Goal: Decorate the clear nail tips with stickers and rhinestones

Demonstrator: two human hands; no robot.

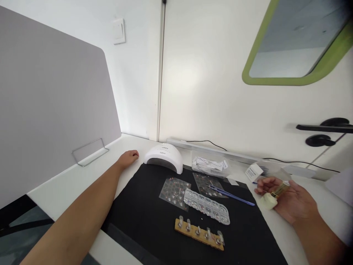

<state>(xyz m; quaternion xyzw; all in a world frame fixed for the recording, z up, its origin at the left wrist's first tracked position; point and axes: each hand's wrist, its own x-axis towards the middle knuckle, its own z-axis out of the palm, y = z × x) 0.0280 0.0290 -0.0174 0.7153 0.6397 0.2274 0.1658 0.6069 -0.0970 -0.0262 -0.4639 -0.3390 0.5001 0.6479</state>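
In my right hand (293,201), at the right edge of the table, rests a small nail polish bottle (268,201) with a pale yellow body and a gold cap; the fingers curl around it. My left hand (129,158) lies on the white table with its fingers curled in, nothing visible in them. Just right of it stands a white nail lamp (164,157). On the black mat (138,213) are a nail tip stand (199,234) with several clear tips, a clear compartment case (206,206), blue tweezers (233,194) and two sticker sheets (175,192).
Behind the mat sits a clear box (210,166) of white packets. A small white box (253,172) stands beside a clear container near my right hand. A grey panel (60,84) rises at the left, and a black cable (300,162) runs along the back.
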